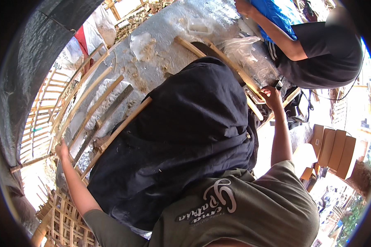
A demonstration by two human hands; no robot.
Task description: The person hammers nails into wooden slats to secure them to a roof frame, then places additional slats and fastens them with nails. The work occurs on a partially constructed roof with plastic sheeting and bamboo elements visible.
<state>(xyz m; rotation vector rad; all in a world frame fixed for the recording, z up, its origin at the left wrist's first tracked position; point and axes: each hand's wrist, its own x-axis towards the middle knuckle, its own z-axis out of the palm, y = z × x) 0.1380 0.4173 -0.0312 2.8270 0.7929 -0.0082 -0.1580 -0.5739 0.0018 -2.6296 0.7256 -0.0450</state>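
Left hand (62, 150): extends to the far left; sits at the lower end of a light bamboo strip (85, 103).
Left grip: appears partly curled beside the strip; too small to confirm closure or hold, cannot tell.
Right hand (271, 96): sits beyond the right edge of the dark cloth (185, 119), just beside the near end of a bamboo pole (238, 70).
Right grip: shows thumb and fingers bent close together; cannot tell of any hold on the pole.
Strip position: slants up and right from the left hand.
Pole position: runs diagonally past the upper right of the cloth.
Cloth position: covers the lap.
Co-worker (321, 57): sits at upper right; stretches an arm past a blue bag (278, 16).
Cardboard boxes (334, 148): stand at right.
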